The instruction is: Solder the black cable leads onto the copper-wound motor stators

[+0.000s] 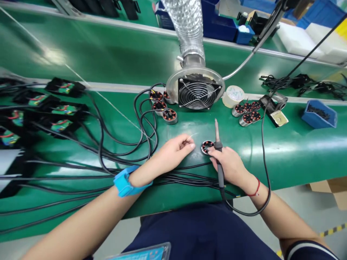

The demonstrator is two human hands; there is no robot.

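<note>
My right hand (230, 166) grips a soldering iron (217, 144) like a pen, its tip pointing away from me just past a small round motor stator (207, 147) with copper windings on the green bench. My left hand (176, 150) is closed in a pinch on a thin silvery solder wire (193, 135), whose free end curls up toward the stator. A blue wrist strap (125, 181) is on my left wrist, and a red thread circles my right wrist. The iron's black cord (264, 151) loops back past my right arm.
A fume extractor fan (197, 93) with a foil duct stands behind the work. Stators lie left (162, 106) and right (246, 112) of it. Black cables (108, 151) run left to circuit boards (61, 108). An iron stand (273, 108), tape roll (233, 96) and blue bin (319, 114) sit right.
</note>
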